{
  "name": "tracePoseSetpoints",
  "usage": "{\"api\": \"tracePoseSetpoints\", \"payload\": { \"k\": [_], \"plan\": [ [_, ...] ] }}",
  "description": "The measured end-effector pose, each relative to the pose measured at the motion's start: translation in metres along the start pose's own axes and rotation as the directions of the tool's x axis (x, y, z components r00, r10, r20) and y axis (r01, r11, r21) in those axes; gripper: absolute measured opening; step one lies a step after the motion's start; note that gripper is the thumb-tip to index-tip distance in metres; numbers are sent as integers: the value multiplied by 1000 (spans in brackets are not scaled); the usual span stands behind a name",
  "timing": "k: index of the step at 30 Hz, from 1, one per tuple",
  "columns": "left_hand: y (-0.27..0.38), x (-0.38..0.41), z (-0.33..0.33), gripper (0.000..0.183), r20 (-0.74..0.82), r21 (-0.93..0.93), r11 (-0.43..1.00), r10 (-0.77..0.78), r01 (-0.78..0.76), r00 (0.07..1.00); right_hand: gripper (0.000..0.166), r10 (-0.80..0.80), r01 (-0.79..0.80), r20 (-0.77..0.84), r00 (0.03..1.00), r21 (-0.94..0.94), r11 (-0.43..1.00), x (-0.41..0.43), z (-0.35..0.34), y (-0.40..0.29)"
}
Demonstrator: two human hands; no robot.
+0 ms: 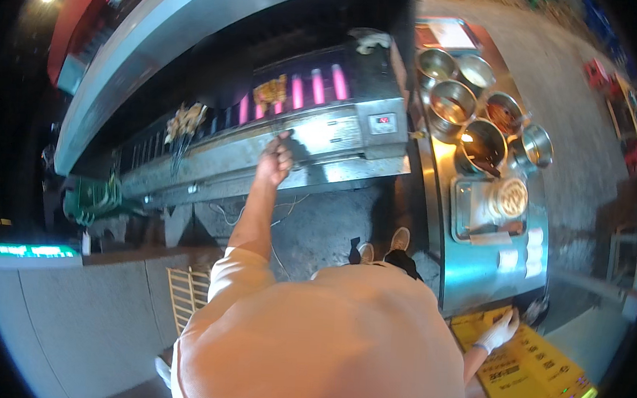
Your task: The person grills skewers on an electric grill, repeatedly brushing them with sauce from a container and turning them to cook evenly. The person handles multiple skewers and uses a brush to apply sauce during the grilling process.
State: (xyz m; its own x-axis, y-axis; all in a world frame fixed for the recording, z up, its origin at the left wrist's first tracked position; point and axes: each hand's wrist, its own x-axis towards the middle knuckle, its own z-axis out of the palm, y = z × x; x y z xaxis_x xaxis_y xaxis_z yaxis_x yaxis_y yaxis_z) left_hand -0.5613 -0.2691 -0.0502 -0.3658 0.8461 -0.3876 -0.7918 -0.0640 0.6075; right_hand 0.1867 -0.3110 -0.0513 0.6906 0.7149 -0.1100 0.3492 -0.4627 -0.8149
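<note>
My left hand (276, 159), bare, is in front of a long metal grill (322, 133), its fingers curled at the thin handle ends of a bunch of skewers (270, 93). Their browned food lies over glowing pink heating tubes (318, 86). A second bunch of skewers (185, 122) rests farther left on the grill, sticks pointing towards me. My right hand (499, 331), in a white glove, is low on the right over a yellow printed box (527, 365). Its fingers point away from me; whether they hold anything is unclear.
The steel side table (488, 289) carries several metal pots (483, 146), a metal tray (462, 208) with a jar (510, 198) and some white cups or rolls (534, 253). A cloth (370, 40) lies at the grill's right end. Green baskets (91, 199) and a slatted rack (187, 295) stand left.
</note>
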Motion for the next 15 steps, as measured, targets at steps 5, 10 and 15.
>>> {"api": "tracePoseSetpoints", "payload": {
  "k": [5,10,15],
  "plan": [
    [-2,-4,-6,33,1,-189,978,-93,91,996,30,0,1,-14,1000,81,997,-2,-19,51],
    [9,-7,0,31,-81,-155,984,-104,91,991,30,84,-84,6,996,26,996,-38,-29,34],
    [10,11,-15,22,-7,-125,984,-132,130,991,33,-118,113,-48,992,-87,990,-52,-35,60]
  ]
}}
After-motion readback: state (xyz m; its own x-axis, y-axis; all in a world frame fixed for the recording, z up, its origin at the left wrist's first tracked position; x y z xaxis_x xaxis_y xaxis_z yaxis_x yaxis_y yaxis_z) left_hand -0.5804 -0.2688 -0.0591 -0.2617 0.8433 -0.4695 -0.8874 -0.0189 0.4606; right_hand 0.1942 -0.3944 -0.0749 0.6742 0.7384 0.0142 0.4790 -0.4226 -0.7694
